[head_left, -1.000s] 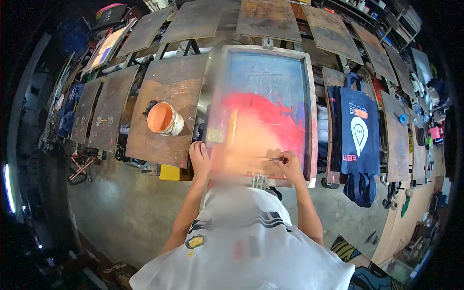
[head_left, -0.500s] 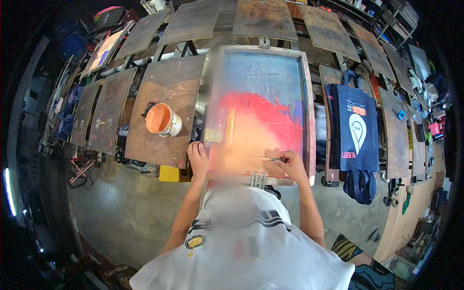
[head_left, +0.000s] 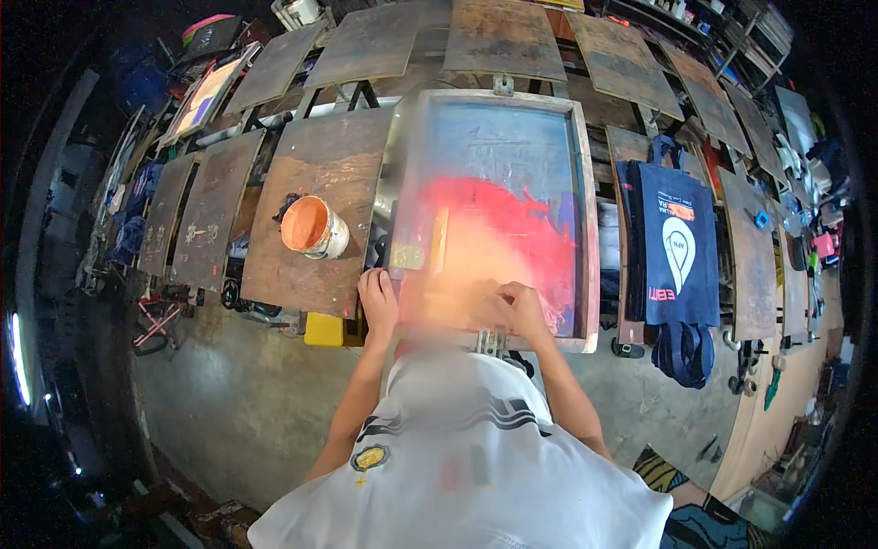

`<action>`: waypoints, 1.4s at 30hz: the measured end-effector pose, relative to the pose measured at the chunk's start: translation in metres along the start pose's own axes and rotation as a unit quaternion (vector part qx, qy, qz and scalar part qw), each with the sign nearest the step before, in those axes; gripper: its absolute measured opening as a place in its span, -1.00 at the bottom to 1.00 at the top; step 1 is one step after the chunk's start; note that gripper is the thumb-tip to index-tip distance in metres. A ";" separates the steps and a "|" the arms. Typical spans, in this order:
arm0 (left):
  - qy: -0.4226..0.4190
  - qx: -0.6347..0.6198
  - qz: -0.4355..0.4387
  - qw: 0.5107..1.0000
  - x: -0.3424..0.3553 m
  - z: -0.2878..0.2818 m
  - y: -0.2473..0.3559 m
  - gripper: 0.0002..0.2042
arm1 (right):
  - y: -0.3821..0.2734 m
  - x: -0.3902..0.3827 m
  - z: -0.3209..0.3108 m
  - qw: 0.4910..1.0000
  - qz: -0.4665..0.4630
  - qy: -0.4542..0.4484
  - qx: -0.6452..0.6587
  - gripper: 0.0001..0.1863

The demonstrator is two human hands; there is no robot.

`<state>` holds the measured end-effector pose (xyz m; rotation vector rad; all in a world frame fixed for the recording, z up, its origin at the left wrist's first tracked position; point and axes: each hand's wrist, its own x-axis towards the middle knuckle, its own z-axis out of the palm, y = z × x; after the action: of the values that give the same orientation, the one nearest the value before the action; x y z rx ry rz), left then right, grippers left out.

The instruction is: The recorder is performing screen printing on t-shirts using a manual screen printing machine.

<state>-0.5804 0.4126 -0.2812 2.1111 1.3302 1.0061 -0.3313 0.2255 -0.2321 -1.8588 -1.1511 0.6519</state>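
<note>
A screen-printing frame [head_left: 587, 229] lies in front of me, its mesh coated in blue, red and pale orange ink [head_left: 457, 274]. At the frame's lower left corner, my left hand [head_left: 377, 297] is curled over the edge. My right hand [head_left: 521, 306] is just above the orange ink near the frame's front edge, fingers pinched together. The thin dark-handled tool seen in it earlier is hidden by the fingers now. An upright, pale orange strip [head_left: 440, 240] shows on the mesh's left part, which is partly blurred. A metal clamp [head_left: 491, 341] sits at the front edge.
On a brown board [head_left: 320, 156] to the left stands an open bucket of orange ink [head_left: 315, 229]. Dark blue printed tote bags [head_left: 679, 247] lie stacked on the right board. More boards [head_left: 505, 38] line the far side. A yellow container [head_left: 323, 329] is below the left board.
My right hand has moved left across the orange ink, and its thin tool has gone out of sight. My left hand has stayed at the frame's corner.
</note>
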 end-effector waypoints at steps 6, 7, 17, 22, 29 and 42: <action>0.005 0.002 0.012 1.000 -0.001 0.000 0.000 -0.67 | 0.008 -0.010 -0.030 0.998 0.027 0.010 -0.051 -0.78; 0.008 0.005 0.021 1.000 0.000 0.000 0.000 -0.65 | 0.014 -0.012 -0.035 0.998 0.028 0.011 -0.052 -0.78; 0.015 -0.001 0.029 0.999 0.002 0.001 0.002 -0.67 | 0.023 -0.028 -0.066 0.997 0.030 0.052 -0.045 -0.76; 0.011 0.011 0.039 0.999 -0.001 0.000 -0.001 -0.66 | 0.016 -0.021 -0.049 0.998 0.007 0.021 -0.052 -0.79; -0.005 0.014 0.024 1.000 -0.002 -0.001 0.001 -0.64 | 0.014 -0.006 -0.012 0.996 -0.022 0.002 -0.087 -0.81; 0.008 0.008 0.013 1.000 0.000 0.001 0.000 -0.67 | 0.018 -0.013 -0.058 0.996 0.012 0.008 -0.085 -0.79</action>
<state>-0.5795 0.4129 -0.2823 2.1409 1.3262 1.0288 -0.2837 0.1879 -0.2176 -2.0204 -1.2077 0.5668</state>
